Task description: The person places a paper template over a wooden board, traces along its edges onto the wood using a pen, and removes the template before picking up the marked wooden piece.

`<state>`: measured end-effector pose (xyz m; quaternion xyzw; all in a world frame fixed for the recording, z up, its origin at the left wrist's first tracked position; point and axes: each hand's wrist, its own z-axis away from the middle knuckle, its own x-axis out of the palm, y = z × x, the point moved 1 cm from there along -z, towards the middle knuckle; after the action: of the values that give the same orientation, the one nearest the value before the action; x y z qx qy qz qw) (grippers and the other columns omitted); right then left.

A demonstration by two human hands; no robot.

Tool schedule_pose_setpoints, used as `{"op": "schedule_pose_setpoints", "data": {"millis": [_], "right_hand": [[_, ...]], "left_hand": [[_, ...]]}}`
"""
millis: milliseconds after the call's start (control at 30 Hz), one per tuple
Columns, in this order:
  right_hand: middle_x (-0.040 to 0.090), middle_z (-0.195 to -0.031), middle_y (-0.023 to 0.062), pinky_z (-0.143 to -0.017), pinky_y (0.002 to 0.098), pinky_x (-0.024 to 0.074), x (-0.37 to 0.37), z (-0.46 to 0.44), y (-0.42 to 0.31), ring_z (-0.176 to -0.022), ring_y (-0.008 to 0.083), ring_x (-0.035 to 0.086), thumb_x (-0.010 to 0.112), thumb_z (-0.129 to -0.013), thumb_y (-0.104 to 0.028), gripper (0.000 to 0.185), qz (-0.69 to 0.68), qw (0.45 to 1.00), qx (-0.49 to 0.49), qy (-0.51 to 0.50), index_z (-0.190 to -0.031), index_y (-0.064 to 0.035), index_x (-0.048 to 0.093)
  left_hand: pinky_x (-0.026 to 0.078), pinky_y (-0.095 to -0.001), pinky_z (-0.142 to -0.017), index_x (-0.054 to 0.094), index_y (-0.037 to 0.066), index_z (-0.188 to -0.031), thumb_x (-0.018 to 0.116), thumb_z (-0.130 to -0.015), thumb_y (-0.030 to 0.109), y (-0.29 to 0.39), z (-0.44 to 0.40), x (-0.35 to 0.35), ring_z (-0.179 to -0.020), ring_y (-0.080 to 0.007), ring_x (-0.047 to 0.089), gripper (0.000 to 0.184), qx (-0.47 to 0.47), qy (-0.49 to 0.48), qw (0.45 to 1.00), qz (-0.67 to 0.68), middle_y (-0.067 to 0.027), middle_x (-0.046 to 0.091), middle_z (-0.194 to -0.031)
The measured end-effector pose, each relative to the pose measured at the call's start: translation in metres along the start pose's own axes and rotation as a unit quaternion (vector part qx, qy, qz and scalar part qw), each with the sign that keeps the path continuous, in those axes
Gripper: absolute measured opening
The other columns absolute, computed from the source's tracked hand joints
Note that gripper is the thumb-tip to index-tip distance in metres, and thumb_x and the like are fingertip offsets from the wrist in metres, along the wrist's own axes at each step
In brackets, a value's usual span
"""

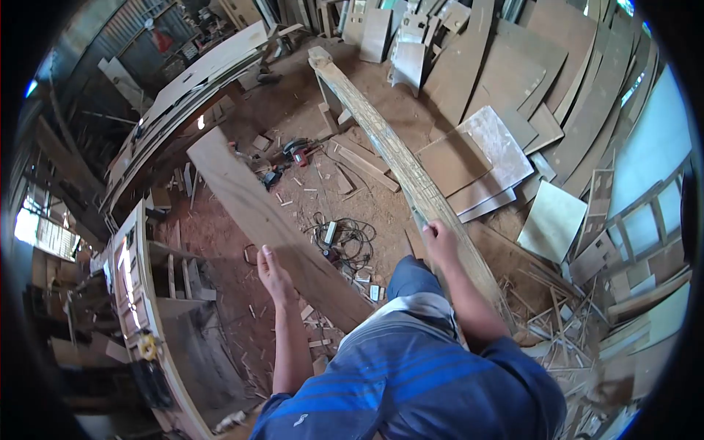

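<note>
A long, wide wooden plank (253, 198) runs from the upper left down toward my body. Beside its left edge is my left hand (274, 277), fingers stretched upward; whether the palm touches the plank is unclear. To the right, a long, worn wooden beam (374, 132) slopes from the far block toward my right side. My right hand (440, 243) is closed over this beam, around a small item that the fingers mostly hide. A thin greenish-grey piece (419, 216) shows just beyond the fist. A dark pointed sliver (409, 243) stands near my knee.
A red power tool (299, 152) and tangled cables (356, 242) lie on the dusty floor among offcuts. Sheet panels (506, 81) lean at the right. A stack of boards (198, 73) rests at the back left, and a cabinet frame (143, 293) stands at the left.
</note>
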<state>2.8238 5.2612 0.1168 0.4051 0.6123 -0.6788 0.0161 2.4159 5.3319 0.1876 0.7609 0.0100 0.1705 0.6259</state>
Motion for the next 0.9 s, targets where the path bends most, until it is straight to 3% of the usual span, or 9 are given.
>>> {"op": "schedule_pose_setpoints", "data": {"millis": [133,233,267,400,467,667,767,867,900], "right_hand": [[0.072,-0.088,0.0220,-0.080,0.0523,0.0538,0.032,-0.115,0.057,-0.090,0.0403,0.070,0.072,-0.088,-0.021,0.018,0.165,0.984,-0.066,0.026,-0.092,-0.0033,0.073],[0.073,-0.088,0.0225,-0.082,0.0534,0.0540,0.072,-0.186,0.109,-0.091,0.0421,0.070,0.074,-0.085,-0.019,0.016,0.215,0.975,-0.032,-0.048,-0.088,-0.0032,0.072],[0.073,-0.088,0.0225,-0.082,0.0533,0.0541,0.084,-0.205,0.127,-0.091,0.0424,0.070,0.075,-0.085,-0.019,0.017,0.229,0.970,-0.037,-0.073,-0.087,-0.0032,0.071],[0.073,-0.088,0.0221,-0.082,0.0542,0.0556,0.084,-0.226,0.115,-0.093,0.0429,0.071,0.078,-0.084,-0.023,0.020,0.213,0.964,0.052,-0.153,-0.087,-0.0049,0.071],[0.072,-0.088,0.0210,-0.079,0.0523,0.0548,0.078,-0.231,0.111,-0.089,0.0439,0.070,0.077,-0.079,-0.023,0.024,0.259,0.943,0.045,-0.204,-0.092,-0.0051,0.067],[0.075,-0.091,0.0208,-0.083,0.0506,0.0583,0.081,-0.263,0.096,-0.092,0.0407,0.073,0.082,-0.071,-0.031,0.033,0.289,0.882,0.128,-0.350,-0.090,-0.0053,0.072],[0.076,-0.094,0.0212,-0.082,0.0489,0.0589,0.092,-0.284,0.124,-0.091,0.0391,0.074,0.086,-0.069,-0.039,0.042,0.290,0.838,0.162,-0.432,-0.092,-0.0047,0.077],[0.077,-0.094,0.0218,-0.082,0.0476,0.0594,0.103,-0.314,0.136,-0.090,0.0379,0.075,0.089,-0.067,-0.048,0.050,0.306,0.811,0.177,-0.467,-0.090,-0.0048,0.080],[0.077,-0.093,0.0220,-0.082,0.0473,0.0595,0.112,-0.329,0.147,-0.090,0.0377,0.076,0.089,-0.067,-0.052,0.053,0.315,0.814,0.172,-0.457,-0.090,-0.0049,0.081]], "left_hand": [[0.044,-0.0248,-0.090,0.065,0.004,-0.118,0.055,-0.113,0.034,-0.014,-0.078,0.013,-0.099,-0.0074,0.053,0.032,0.027,0.074,0.991,-0.107,0.0022,0.061,-0.107],[0.040,-0.0218,-0.080,0.063,0.008,-0.101,0.054,-0.113,0.032,-0.034,-0.137,0.041,-0.087,-0.0033,0.048,0.027,0.062,0.161,0.984,-0.051,0.0064,0.056,-0.092],[0.041,-0.0222,-0.082,0.064,0.008,-0.104,0.055,-0.113,0.032,-0.040,-0.159,0.052,-0.089,-0.0038,0.050,0.028,0.063,0.169,0.982,-0.050,0.0058,0.058,-0.095],[0.043,-0.0242,-0.088,0.065,0.007,-0.109,0.055,-0.112,0.036,-0.024,-0.205,0.077,-0.095,-0.0055,0.053,0.031,0.050,0.220,0.970,-0.093,0.0039,0.060,-0.101],[0.044,-0.0245,-0.088,0.065,0.007,-0.109,0.056,-0.112,0.038,-0.016,-0.233,0.097,-0.096,-0.0059,0.053,0.032,0.024,0.253,0.961,-0.105,0.0039,0.060,-0.101],[0.042,-0.0231,-0.083,0.063,0.011,-0.104,0.055,-0.112,0.036,-0.053,-0.326,0.111,-0.092,-0.0028,0.051,0.028,0.029,0.235,0.968,-0.087,0.0079,0.060,-0.098],[0.046,-0.0287,-0.100,0.065,0.007,-0.129,0.058,-0.111,0.034,-0.088,-0.383,0.109,-0.111,-0.0084,0.059,0.034,0.014,0.151,0.988,-0.037,0.0024,0.066,-0.119],[0.050,-0.0329,-0.102,0.065,0.007,-0.131,0.058,-0.110,0.034,-0.134,-0.452,0.104,-0.115,-0.0124,0.063,0.034,-0.059,0.124,0.988,0.065,-0.0005,0.068,-0.124],[0.053,-0.0377,-0.105,0.063,0.006,-0.135,0.057,-0.110,0.036,-0.141,-0.475,0.112,-0.119,-0.0180,0.065,0.040,-0.067,0.124,0.983,0.120,-0.0047,0.068,-0.131]]}}
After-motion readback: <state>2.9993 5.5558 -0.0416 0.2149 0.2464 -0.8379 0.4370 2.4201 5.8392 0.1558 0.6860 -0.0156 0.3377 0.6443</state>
